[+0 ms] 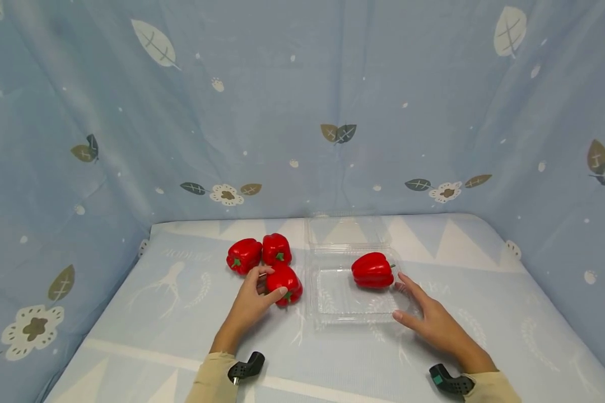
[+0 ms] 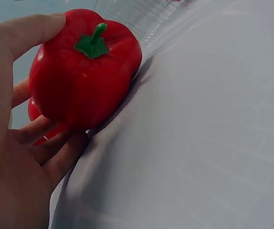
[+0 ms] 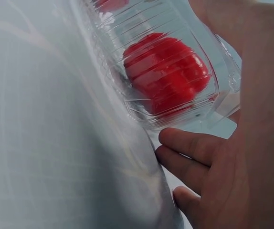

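Observation:
A red bell pepper [image 1: 285, 285] with a green stem rests on the table, and my left hand [image 1: 252, 305] holds it, thumb at the front and fingers behind. In the left wrist view the thumb lies on the pepper's [image 2: 84, 81] top, with fingertips along its lower side. A clear plastic clamshell box [image 1: 333, 308] with its lid raised stands to the right. Inside it lies another bell pepper [image 1: 373, 271], on its side, stem toward the right. My right hand [image 1: 431, 322] is at the box's right side, fingers spread and loosely extended beside its wall.
Two more red bell peppers, one on the left [image 1: 244, 256] and one on the right [image 1: 277, 249], sit just behind the held one. The box's clear lid [image 1: 348, 230] leans back at the table's far edge. Patterned blue cloth [image 1: 302, 112] hangs behind and at both sides.

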`<state>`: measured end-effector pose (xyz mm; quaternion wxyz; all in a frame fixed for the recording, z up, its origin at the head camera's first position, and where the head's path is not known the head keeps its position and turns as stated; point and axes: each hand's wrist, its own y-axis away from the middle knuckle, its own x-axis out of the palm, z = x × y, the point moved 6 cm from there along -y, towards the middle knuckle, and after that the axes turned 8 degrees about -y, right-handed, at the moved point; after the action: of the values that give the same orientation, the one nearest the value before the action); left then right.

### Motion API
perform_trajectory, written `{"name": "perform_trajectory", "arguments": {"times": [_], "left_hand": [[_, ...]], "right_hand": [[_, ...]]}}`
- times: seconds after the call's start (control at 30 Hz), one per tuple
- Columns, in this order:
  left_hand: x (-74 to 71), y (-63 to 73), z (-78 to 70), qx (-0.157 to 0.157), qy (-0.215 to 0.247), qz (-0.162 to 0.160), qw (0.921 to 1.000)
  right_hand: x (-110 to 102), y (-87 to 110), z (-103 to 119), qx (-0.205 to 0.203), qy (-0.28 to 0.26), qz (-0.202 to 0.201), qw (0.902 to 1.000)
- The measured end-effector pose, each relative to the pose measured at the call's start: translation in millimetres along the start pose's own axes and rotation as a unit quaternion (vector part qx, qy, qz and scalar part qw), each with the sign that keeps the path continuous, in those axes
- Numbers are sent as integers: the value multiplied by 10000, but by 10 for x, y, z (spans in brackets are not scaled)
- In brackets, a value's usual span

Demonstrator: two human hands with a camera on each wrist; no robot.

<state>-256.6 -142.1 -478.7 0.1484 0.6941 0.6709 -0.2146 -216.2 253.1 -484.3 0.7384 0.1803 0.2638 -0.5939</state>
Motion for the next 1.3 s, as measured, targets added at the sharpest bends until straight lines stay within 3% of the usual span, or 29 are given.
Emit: {"name": "perform_trajectory", "arguments": {"times": [0.37,0.63,0.87,1.3], "left_hand": [[70,-30,-87,208,-404,46,9990],[35,10,-79,203,-111,165,9996],[-4,34,-19,147,-449,-51,9989],[-28,70,-62,188,508,-168,9984]], "right_hand": [[-63,73,13,12,39,-174,9998],[17,92,19,72,-42,-113,9999],[16,17,36,-125,-47,-69,9999],[4,4,21,-274,-67,-41,9996]]}}
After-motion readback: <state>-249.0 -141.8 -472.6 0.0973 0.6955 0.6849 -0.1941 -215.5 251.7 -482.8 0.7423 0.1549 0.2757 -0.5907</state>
